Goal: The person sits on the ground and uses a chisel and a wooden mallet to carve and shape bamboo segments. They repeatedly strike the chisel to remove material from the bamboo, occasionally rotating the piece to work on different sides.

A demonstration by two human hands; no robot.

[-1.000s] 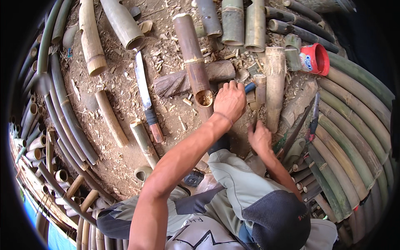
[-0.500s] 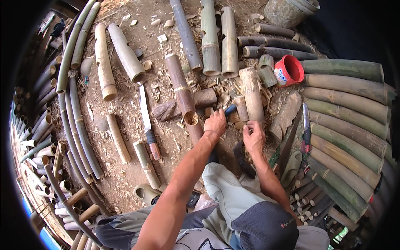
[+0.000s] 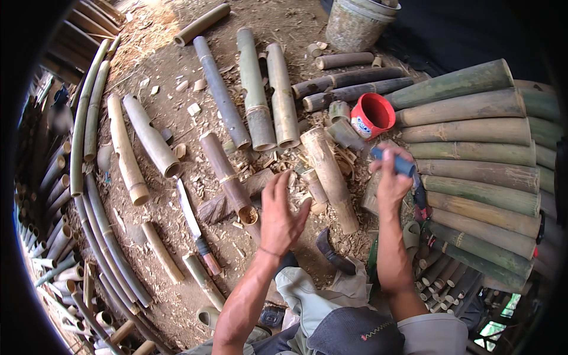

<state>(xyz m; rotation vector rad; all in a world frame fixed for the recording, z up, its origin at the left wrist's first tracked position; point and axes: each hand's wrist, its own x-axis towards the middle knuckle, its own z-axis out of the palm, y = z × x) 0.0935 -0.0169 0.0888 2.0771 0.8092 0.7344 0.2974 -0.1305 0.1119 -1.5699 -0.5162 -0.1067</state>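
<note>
My right hand (image 3: 391, 184) is raised on the right, its fingers closed round the blue handle (image 3: 397, 163) of a tool. Motion smears the tool's far end, so its kind is unclear. My left hand (image 3: 279, 216) hovers empty with fingers spread, just right of a brown bamboo tube (image 3: 220, 158). That tube lies across a rough wood block (image 3: 214, 207), and a cut opening near its close end holds shavings. Between my hands rest a thick pale wooden billet (image 3: 330, 177) and a short bamboo piece (image 3: 313, 184).
A long-bladed knife (image 3: 188, 204) lies on the ground at left. Notched bamboo tubes (image 3: 254, 97) lie beyond, near a red tub (image 3: 373, 116) and a dirty bucket (image 3: 359, 26). Stacked bamboo (image 3: 473, 171) lines the right. A curved dark object (image 3: 332, 251) is close to my knee.
My left hand has come away from the blue handle and opened, moving left. My right hand now grips a blue handle, raised to the right. The view has shifted.
</note>
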